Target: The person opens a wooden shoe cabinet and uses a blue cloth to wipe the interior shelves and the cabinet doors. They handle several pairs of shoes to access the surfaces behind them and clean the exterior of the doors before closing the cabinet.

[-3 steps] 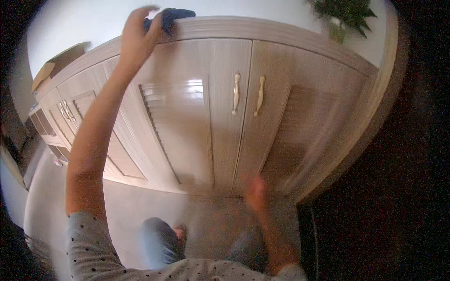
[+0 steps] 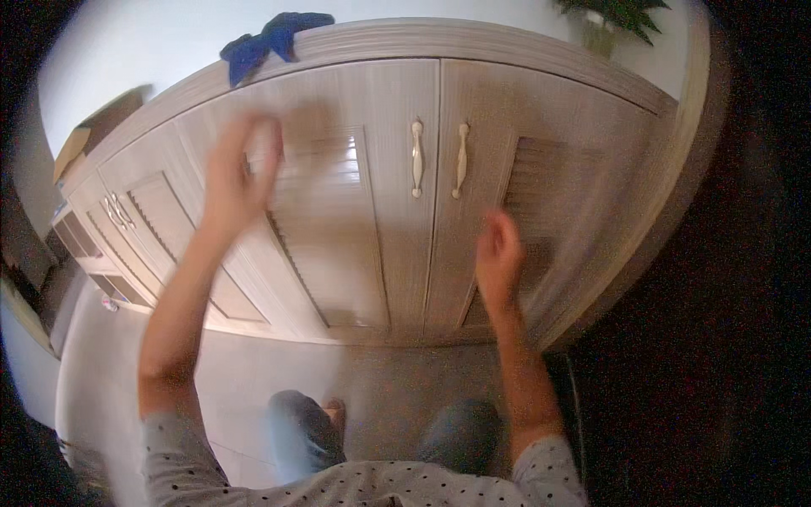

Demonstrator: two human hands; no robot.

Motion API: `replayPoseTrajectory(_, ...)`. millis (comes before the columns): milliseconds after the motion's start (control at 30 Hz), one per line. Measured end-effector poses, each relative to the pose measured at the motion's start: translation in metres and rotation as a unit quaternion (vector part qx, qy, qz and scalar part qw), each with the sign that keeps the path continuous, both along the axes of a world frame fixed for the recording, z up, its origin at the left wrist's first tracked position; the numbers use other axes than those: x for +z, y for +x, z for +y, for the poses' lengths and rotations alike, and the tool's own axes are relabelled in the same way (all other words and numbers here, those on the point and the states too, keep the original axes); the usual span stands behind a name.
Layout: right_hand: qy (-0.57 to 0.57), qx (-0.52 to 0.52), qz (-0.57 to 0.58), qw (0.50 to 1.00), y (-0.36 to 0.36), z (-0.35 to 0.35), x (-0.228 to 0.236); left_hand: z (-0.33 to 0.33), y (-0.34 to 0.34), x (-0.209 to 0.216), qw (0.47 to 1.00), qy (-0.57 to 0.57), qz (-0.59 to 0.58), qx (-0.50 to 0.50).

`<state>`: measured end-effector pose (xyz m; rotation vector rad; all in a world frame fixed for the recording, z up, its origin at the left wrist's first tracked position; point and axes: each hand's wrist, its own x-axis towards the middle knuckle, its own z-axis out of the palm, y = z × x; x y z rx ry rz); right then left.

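A dark blue cloth (image 2: 269, 42) lies crumpled on the cabinet's top edge, part of it hanging over the front. Below it, my left hand (image 2: 239, 182) is in the air before a louvered door, apart from the cloth. Its thumb and fingers are spread and hold nothing. My right hand (image 2: 500, 260) is raised in front of the right-hand door, below the pale handle (image 2: 461, 160). Blur softens its loosely curled fingers; a small gap shows by the thumb, and no object is visible in it. The matching handle (image 2: 417, 159) is on the door to the left.
The long wood-grain cabinet (image 2: 405, 84) spans the view, its doors closed. A leafy plant in a glass vase (image 2: 599, 39) stands on top at the right, a brown cardboard box (image 2: 101, 127) at the far left. My knees (image 2: 300, 431) are close to the cabinet above the tiled floor (image 2: 241, 380).
My left hand has let go of the blue cloth and dropped below the cabinet top. The cloth stays there. My right hand has risen from near the floor to the right door.
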<state>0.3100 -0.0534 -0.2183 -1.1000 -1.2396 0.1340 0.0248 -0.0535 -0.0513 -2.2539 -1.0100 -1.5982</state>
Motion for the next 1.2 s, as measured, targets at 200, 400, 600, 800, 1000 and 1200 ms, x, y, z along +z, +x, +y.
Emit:
replayPoseTrajectory(200, -0.005, 0.112, 0.004, 0.994, -0.006, 0.058, 0.042, -0.061, -0.013, -0.104, 0.959, -0.126, 0.238, -0.093)
replayPoseTrajectory(400, -0.051, 0.124, 0.090, 0.987, -0.003, -0.023, 0.036, -0.042, -0.016, -0.143, 0.939, -0.288, 0.060, -0.177)
replayPoseTrajectory(600, -0.024, 0.156, 0.113, 0.981, 0.084, -0.172, 0.032, 0.006, 0.041, -0.122, 0.876, -0.390, -0.062, -0.276)
replayPoseTrajectory(800, -0.086, 0.120, 0.105, 0.983, 0.096, -0.176, 0.048, 0.063, 0.111, -0.104, 0.864, -0.382, -0.154, -0.290)
replayPoseTrajectory(1000, -0.032, -0.054, 0.156, 0.986, 0.137, -0.194, 0.013, 0.070, 0.114, -0.108, 0.867, -0.391, -0.133, -0.279)
replayPoseTrajectory(1200, 0.057, -0.101, 0.410, 0.905, 0.244, -0.259, 0.002, -0.017, 0.099, -0.120, 0.893, -0.308, -0.184, -0.270)
